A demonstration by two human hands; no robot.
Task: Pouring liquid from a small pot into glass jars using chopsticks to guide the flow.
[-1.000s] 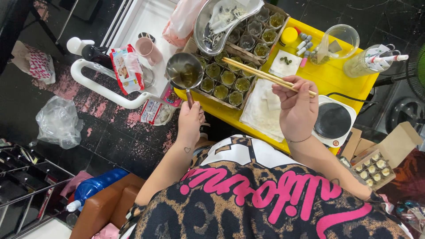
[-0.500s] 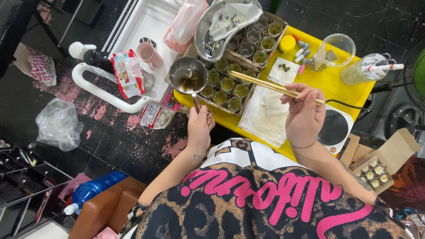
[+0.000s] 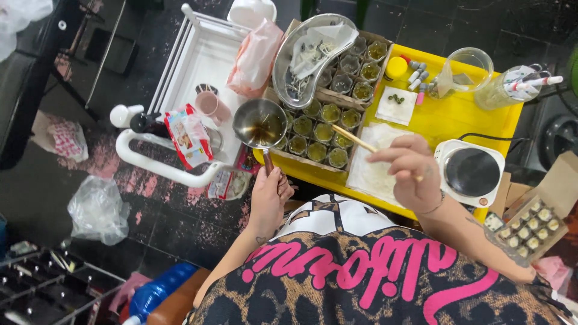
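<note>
A: Left hand (image 3: pixel 268 201) clamped on handle of small metal saucepan (image 3: pixel 260 123), amber liquid inside, held beside tray of small glass jars (image 3: pixel 319 129) on yellow table (image 3: pixel 448 117).

B: Right hand (image 3: pixel 409 171) pinching wooden chopsticks (image 3: pixel 355 138) over jars. Near jars seemingly filled; several far ones look empty.

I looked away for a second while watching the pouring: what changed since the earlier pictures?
The right hand drew the chopsticks back off the small pot, toward the white cloth. The left hand still holds the pot's handle over the tray of small glass jars.
</note>
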